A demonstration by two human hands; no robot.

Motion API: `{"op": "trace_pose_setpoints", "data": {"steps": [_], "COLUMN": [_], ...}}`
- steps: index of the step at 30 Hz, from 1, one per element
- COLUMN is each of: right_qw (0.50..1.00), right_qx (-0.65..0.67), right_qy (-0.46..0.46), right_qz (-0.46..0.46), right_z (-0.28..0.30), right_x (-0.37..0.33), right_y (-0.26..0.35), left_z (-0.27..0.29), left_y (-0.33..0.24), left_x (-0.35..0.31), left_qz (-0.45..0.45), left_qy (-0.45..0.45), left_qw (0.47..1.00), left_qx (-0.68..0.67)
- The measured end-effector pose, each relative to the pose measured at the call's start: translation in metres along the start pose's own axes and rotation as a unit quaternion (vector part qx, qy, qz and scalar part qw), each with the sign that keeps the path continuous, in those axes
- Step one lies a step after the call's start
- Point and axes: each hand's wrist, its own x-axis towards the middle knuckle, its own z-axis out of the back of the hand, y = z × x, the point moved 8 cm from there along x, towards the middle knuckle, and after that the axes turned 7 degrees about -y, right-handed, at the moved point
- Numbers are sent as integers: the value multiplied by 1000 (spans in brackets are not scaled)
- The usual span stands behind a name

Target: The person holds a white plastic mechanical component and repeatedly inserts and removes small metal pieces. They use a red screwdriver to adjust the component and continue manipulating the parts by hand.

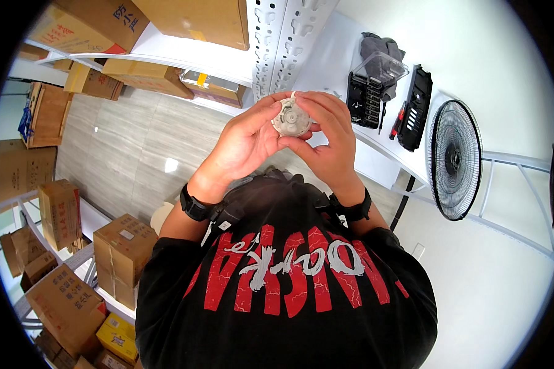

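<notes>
Held up between both hands is a small round off-white plastic part [292,118] with a raised hub in its middle and moulded ridges. My left hand [243,138] grips its left edge, the thumb along the upper rim. On the other side my right hand [329,132] has its fingers over the top and its thumb below. Both hands are closed on the part, and its underside is hidden. Each wrist wears a black band.
To the right, a white shelf carries an opened black bit case [366,98], a grey cloth [381,52], a black slotted panel [415,107] and a red-handled tool [398,123]. A round black fan grille [454,160] stands beyond. Cardboard boxes [124,258] fill racks at left.
</notes>
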Motion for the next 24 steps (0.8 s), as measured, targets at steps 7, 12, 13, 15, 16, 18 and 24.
{"op": "trace_pose_setpoints", "data": {"steps": [7,12,13,15,16,18,24], "right_qw": [997,994,994,996,996,996,995], "right_qx": [65,82,81,73,67,62,61], "right_qy": [-2,19,20,27,32,41,60], "right_qz": [-46,-74,-65,-48,-40,-41,-50], "right_z": [-1,1,1,1,2,2,4], "right_x": [2,4,4,4,5,5,6], "right_y": [-9,-14,-15,-13,-11,-10,-6], "left_z": [-9,-8,-9,-10,-11,-13,-20], "left_y": [-4,-3,-3,-4,-4,-5,-7], "left_x": [2,4,4,3,2,1,-2], "left_qz": [3,-4,-8,-11,-9,-6,8], "left_qy": [34,42,46,49,47,52,73], "left_qw": [998,999,998,998,999,998,997], "left_qx": [-45,-30,-28,-26,-25,-16,-26]}}
